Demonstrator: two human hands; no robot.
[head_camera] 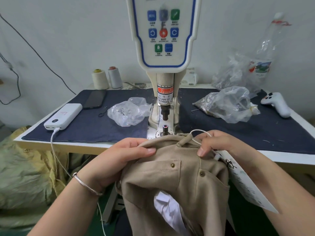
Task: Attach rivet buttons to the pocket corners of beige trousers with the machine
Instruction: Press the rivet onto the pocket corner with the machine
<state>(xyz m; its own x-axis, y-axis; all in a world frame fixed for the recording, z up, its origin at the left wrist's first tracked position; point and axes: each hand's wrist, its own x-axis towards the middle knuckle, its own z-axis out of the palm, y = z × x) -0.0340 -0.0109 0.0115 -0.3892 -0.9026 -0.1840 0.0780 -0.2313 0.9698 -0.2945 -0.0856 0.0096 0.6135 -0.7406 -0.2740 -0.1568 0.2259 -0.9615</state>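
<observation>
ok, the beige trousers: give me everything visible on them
The beige trousers are a soft, matte woven fabric, bunched up just in front of the rivet machine's lower die, near the table edge. Two brass-coloured rivets sit at stitched pocket corners. White pocket lining shows below, and a paper tag hangs at the right. The left hand and right hand each grip the waistband edge, thumbs on top.

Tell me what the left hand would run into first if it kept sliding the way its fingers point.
The left hand points rightward along the trousers' waistband, so it would likely meet the right hand, which grips the same edge. Depth is uncertain; the belt loop may come first.
</observation>
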